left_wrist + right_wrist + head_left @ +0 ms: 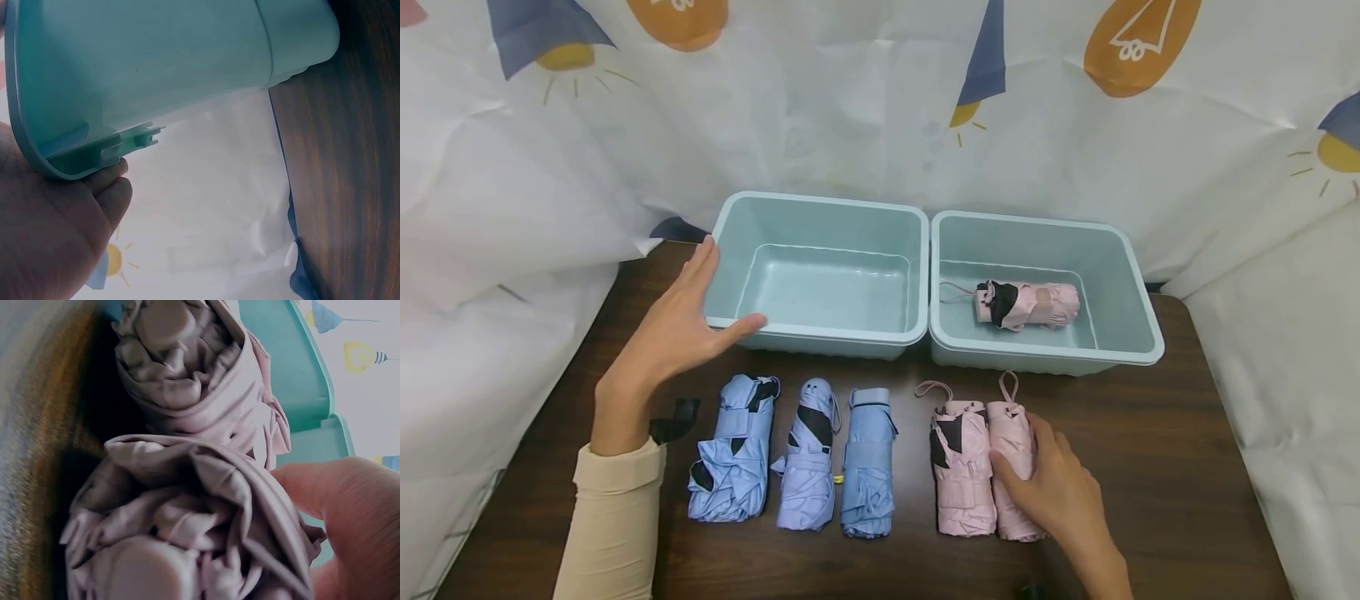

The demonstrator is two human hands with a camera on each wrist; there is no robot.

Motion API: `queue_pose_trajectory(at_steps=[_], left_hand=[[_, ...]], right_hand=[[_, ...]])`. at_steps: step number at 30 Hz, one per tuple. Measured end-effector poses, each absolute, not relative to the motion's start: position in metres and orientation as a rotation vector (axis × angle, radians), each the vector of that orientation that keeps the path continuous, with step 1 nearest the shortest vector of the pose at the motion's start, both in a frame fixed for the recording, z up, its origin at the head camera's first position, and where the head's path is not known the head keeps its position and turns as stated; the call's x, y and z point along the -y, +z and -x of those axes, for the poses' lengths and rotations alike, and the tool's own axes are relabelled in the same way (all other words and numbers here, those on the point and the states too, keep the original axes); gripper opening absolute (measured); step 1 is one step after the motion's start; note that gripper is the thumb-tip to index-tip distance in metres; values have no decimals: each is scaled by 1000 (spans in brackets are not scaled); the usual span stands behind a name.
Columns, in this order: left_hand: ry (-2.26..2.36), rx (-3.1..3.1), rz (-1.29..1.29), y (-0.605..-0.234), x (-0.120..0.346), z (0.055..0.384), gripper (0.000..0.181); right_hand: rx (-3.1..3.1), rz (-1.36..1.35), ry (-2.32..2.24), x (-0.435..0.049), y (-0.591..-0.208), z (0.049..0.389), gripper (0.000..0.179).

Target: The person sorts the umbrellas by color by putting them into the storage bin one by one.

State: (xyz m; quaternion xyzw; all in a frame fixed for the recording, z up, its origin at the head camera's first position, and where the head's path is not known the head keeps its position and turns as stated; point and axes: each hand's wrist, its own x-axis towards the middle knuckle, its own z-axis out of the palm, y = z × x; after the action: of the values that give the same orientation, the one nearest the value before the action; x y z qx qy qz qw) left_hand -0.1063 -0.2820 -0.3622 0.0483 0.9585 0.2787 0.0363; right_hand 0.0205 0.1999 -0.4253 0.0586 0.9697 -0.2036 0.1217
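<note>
My right hand (1060, 487) grips a folded pink umbrella (1013, 467), thumb on its left side and fingers along its right. Close against it on the left lies another folded pink umbrella (964, 475) with black patches; the rolled fabric ends of both fill much of the right wrist view. At the near left corner of the left light-blue bin (820, 332), my left hand (673, 325) touches the rim with straight, spread fingers. That bin holds nothing. Inside the right light-blue bin (1045, 352) rests a pink umbrella (1037, 305), its strap pointing left.
Left of the pink pair, a blue umbrella (868, 467), a periwinkle umbrella (807, 467) and a crumpled blue umbrella (733, 458) lie on the dark wooden table (1180, 467). A white printed curtain (850, 108) hangs behind the bins, which stand side by side.
</note>
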Motion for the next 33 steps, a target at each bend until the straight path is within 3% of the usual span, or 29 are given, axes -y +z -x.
queue_pose_trajectory(at_steps=[10,33], left_hand=[[850,-2949,-147,-364,283,108,118],[852,-2955,-143,-365,283,108,117]], right_hand=[[-2841,-197,-578,-203,-426,-19,79],[-2739,-205,-673,-220,-428,-16,89]])
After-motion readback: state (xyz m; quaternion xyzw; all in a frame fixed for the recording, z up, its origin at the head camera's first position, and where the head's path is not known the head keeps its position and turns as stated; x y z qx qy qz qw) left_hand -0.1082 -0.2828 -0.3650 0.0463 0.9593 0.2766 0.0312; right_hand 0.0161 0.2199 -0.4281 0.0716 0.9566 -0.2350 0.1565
